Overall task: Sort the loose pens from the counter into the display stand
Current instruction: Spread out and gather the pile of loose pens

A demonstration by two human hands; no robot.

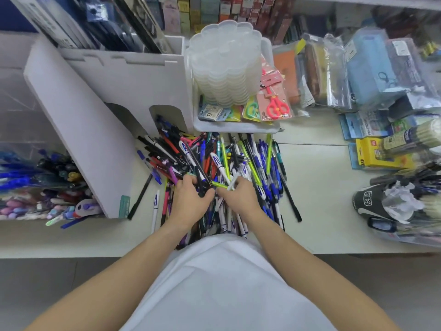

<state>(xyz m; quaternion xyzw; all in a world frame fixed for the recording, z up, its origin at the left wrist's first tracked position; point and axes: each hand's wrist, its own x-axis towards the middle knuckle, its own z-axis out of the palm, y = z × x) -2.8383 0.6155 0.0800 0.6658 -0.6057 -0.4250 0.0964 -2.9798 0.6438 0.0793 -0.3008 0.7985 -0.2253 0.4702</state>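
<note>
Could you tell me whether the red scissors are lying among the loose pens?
No, the red scissors sit packaged in the white tray behind the pen pile.

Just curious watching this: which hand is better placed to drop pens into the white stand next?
Probably the left hand. It already grips dark pens and is nearer the stand, which sits on the left. The right hand is farther away.
</note>
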